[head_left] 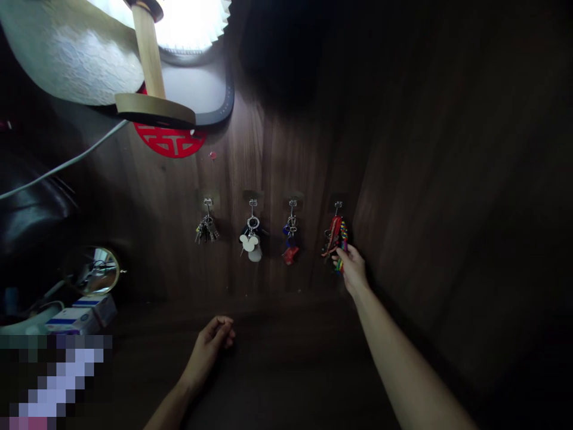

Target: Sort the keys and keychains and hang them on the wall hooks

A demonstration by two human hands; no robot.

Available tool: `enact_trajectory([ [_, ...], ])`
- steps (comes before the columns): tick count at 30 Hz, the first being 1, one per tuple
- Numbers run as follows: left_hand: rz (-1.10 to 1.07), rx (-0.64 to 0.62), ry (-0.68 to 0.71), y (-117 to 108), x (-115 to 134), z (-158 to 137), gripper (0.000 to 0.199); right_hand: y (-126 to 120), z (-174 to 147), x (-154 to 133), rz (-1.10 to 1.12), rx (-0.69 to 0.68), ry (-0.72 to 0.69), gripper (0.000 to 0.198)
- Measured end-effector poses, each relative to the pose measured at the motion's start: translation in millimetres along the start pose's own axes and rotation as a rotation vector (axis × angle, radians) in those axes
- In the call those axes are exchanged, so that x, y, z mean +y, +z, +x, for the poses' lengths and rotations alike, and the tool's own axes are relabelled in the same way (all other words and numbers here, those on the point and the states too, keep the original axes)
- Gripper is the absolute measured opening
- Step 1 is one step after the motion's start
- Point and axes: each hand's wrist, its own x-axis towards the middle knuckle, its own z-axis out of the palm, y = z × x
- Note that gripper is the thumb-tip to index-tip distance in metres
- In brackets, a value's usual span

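Note:
My right hand (351, 267) is closed on a multicoloured braided cord (344, 230). The cord hangs with red strings (333, 233) from the rightmost wall hook (338, 206). To the left, on other hooks, are a set of keys with a red charm (290, 255), keys with a pale mouse-head-shaped tag (249, 242), and a plain bunch of keys (207, 230). Low on the left, away from the hanging keys, my left hand (215, 334) rests with its fingers curled in; nothing shows in them.
A lit lamp (192, 27) with a wooden stem stands at the upper left, before a red paper-cut (172, 143) on the dark wood wall. A white cable (67, 164) runs leftward. A round mirror (101, 272) and small boxes (74, 319) sit at the lower left.

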Motion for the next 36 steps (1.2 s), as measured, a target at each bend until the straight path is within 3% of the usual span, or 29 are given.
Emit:
enact_trajectory([
  [9,0.037,0.003,0.031,-2,-5,0,0.041,-7,-43,37,0.038,0.04,0.1,0.044],
  [19,0.081,-0.046,0.08,-4,-13,1,0.04,-15,-82,60,-0.035,-0.006,0.245,0.037],
  [30,0.139,-0.114,0.108,-6,-19,2,0.041,-2,-135,69,-0.125,-0.187,0.36,0.028],
  [36,0.171,-0.147,0.11,-6,-21,0,0.042,13,-165,63,-0.257,-0.38,0.361,0.026],
])
